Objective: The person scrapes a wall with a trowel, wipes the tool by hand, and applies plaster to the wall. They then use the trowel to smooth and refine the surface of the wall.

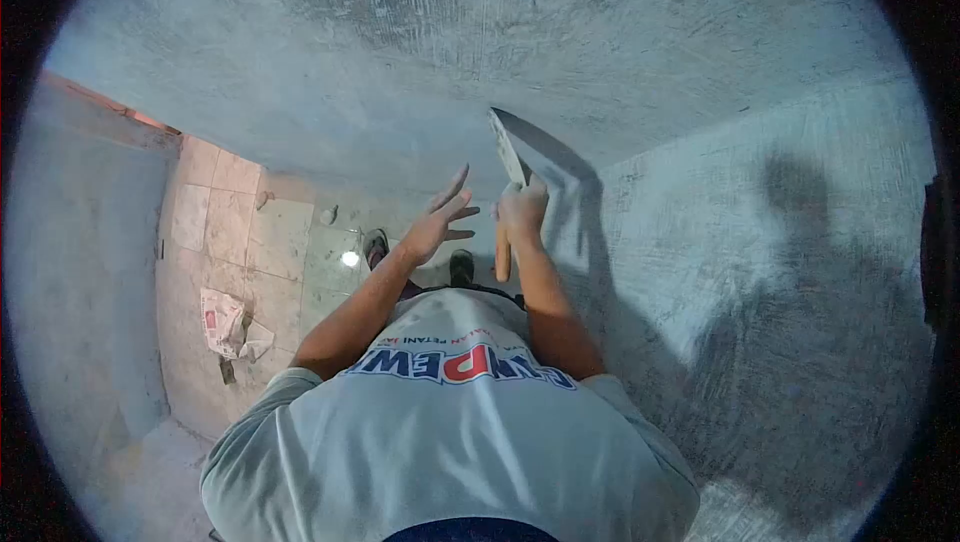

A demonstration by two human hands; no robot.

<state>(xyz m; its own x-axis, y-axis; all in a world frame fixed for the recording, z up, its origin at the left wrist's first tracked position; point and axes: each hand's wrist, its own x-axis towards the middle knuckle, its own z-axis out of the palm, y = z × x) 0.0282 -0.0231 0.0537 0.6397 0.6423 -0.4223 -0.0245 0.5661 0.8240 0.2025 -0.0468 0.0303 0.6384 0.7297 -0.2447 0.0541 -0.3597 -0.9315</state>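
Note:
My right hand [524, 210] is closed around a putty knife [509, 154]. Its wooden handle points down toward my body, and its pale, smeared blade slants up and left. The blade's far end meets its own shadow at the plastered wall [420, 92], so it looks to be touching there. To the left, my left hand [436, 226] is raised with its fingers spread, holding nothing. It is apart from the tool and close in front of the wall's lower part.
Another rough plastered wall [740, 272] stands close on my right, bearing my shadow. A tiled floor [232, 214] stretches left, with a crumpled printed bag [224, 322] and small lumps on it. My shoes [461, 268] stand near the wall's foot. A further wall [90, 272] rises at far left.

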